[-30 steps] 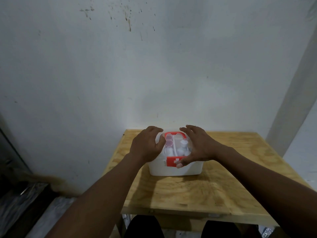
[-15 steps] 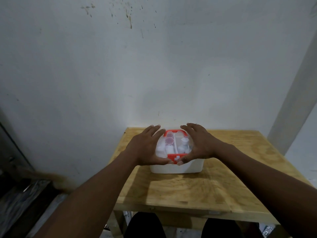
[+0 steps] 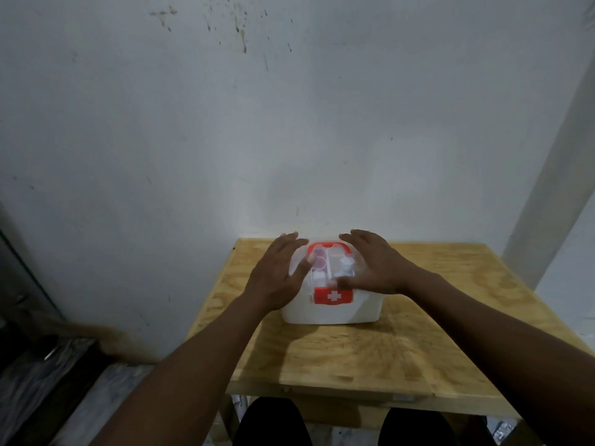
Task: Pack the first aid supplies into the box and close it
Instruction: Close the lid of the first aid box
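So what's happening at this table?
A person is finishing packing a first aid box on a wooden table. The clear lid is down, with small bottles visible through it. The left hand and right hand, fingers spread, lie on the lid either side of the red handle. The red latch faces the person.
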